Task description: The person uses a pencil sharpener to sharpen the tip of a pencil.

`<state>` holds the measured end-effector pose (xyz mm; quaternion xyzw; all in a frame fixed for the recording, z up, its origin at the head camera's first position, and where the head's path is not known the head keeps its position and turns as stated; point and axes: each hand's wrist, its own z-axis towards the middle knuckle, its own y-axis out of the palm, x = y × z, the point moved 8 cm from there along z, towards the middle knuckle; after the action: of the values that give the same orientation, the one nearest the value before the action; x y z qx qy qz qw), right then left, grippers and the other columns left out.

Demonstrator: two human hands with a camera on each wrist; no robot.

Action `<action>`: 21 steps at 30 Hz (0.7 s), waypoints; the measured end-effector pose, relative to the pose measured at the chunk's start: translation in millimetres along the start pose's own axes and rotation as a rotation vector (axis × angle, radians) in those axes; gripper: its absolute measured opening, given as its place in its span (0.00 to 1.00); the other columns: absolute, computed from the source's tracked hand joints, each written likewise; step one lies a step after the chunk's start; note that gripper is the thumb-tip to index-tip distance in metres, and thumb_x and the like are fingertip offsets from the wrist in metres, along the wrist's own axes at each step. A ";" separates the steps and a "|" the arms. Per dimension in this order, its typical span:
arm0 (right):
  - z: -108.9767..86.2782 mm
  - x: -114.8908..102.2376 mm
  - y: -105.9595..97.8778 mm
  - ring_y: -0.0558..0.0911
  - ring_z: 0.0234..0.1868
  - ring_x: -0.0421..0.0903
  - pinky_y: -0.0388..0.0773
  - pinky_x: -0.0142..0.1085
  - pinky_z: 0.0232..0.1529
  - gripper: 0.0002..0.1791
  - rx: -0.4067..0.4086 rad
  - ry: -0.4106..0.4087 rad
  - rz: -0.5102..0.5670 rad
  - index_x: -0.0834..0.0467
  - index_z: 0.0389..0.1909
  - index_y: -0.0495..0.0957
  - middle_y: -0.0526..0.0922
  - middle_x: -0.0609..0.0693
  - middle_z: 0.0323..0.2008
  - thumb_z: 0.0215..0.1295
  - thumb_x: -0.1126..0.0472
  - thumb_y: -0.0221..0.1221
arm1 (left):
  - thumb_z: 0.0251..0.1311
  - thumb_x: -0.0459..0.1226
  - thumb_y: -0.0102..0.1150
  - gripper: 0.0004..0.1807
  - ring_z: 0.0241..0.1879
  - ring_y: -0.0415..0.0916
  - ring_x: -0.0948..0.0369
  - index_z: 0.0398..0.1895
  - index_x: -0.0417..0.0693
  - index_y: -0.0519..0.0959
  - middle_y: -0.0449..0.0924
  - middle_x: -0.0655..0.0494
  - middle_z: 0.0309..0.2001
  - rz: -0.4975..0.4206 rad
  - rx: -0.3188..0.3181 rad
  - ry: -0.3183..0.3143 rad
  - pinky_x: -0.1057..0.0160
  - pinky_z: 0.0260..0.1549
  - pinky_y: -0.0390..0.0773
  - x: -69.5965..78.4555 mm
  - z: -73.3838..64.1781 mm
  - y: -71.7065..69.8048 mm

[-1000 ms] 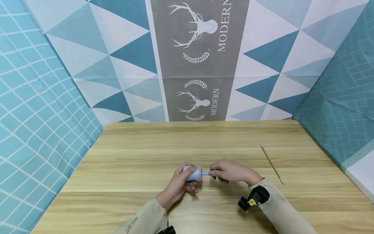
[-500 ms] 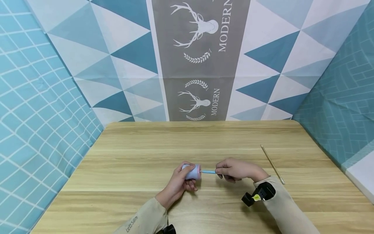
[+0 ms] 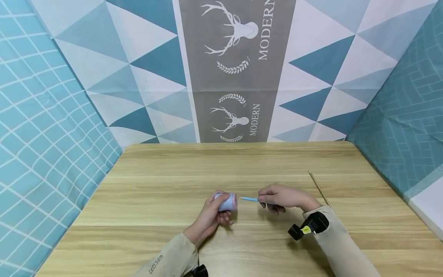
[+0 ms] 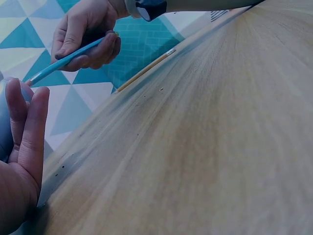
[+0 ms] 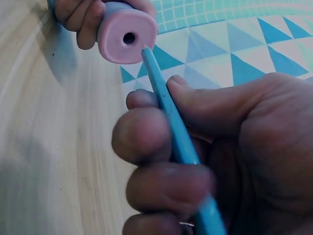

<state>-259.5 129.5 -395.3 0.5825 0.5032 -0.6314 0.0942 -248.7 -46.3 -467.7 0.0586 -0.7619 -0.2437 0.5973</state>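
A pale blue pencil sharpener [image 3: 226, 204] lies sideways in my left hand [image 3: 210, 217], gripped between thumb and fingers a little above the table. Its pink end [image 5: 112, 44], with a round dark hole, faces right. My right hand [image 3: 283, 197] pinches a light blue pencil [image 3: 250, 199]; in the right wrist view the fingers curl round the pencil's shaft. The pencil's bare tip points left at the sharpener and stands a short gap away from the hole. The left wrist view cuts off most of the sharpener.
A gold-coloured pencil [image 3: 318, 186] lies slantwise on the wooden table [image 3: 166, 169], beyond the right forearm, which hides its near end. Patterned cloth hangs behind the table and at both sides. A white surface [image 3: 430, 207] shows at the right edge.
My right hand has moved right and drawn the blue pencil out of the sharpener, so its tip now shows. The left hand has shifted only slightly, still gripping the sharpener.
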 end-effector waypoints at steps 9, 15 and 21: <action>-12.4 7.9 -46.5 0.69 0.29 0.46 0.67 0.37 0.31 0.16 0.293 0.009 -0.081 0.66 0.38 0.81 0.78 0.55 0.31 0.78 0.61 0.49 | 0.69 0.41 0.54 0.06 0.11 0.72 0.67 0.38 0.50 0.73 0.74 0.51 0.19 0.000 -0.001 -0.012 0.62 0.19 0.85 -0.5 0.7 1.0; -33.8 23.8 -81.0 0.68 0.29 0.49 0.67 0.40 0.31 0.16 0.478 0.075 -0.044 0.67 0.44 0.80 0.75 0.56 0.30 0.79 0.60 0.48 | 0.69 0.40 0.54 0.04 0.11 0.72 0.67 0.37 0.50 0.73 0.74 0.52 0.19 -0.002 0.003 -0.010 0.62 0.19 0.85 0.0 0.0 1.0; -55.8 44.0 -108.3 0.71 0.29 0.48 0.71 0.39 0.28 0.19 0.623 0.157 -0.017 0.71 0.53 0.76 0.78 0.57 0.32 0.79 0.58 0.48 | 0.69 0.41 0.54 0.04 0.11 0.72 0.67 0.38 0.51 0.73 0.74 0.52 0.19 0.000 0.008 -0.014 0.62 0.19 0.85 0.0 -0.2 1.0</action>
<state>-313.5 243.1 -364.6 0.6260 0.2962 -0.7090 -0.1333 -248.3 -45.4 -467.3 0.0595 -0.7670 -0.2409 0.5918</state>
